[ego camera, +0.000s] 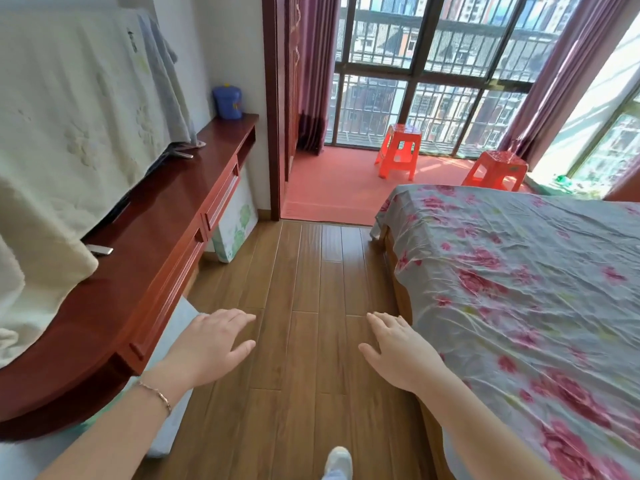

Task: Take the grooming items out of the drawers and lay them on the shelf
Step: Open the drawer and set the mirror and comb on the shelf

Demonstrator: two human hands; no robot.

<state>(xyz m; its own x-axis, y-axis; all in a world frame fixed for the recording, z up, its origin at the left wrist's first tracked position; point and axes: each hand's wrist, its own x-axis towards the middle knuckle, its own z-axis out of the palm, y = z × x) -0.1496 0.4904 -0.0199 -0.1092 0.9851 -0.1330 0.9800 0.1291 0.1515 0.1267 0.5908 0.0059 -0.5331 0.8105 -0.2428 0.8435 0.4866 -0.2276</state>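
A long red-brown wooden shelf (149,233) runs along the left wall, with several shut drawers (221,199) in its front. No grooming items are visible. My left hand (211,344) hovers palm down over the wooden floor, just right of the shelf's near end, fingers apart and empty. A thin bracelet is on that wrist. My right hand (398,351) hovers the same way beside the bed's edge, also holding nothing.
A cloth-covered TV (69,116) stands on the shelf, with a blue container (227,101) at its far end. A bed with a floral sheet (519,289) fills the right. A flat box (235,223) leans under the shelf. Two red stools (398,150) stand by the window.
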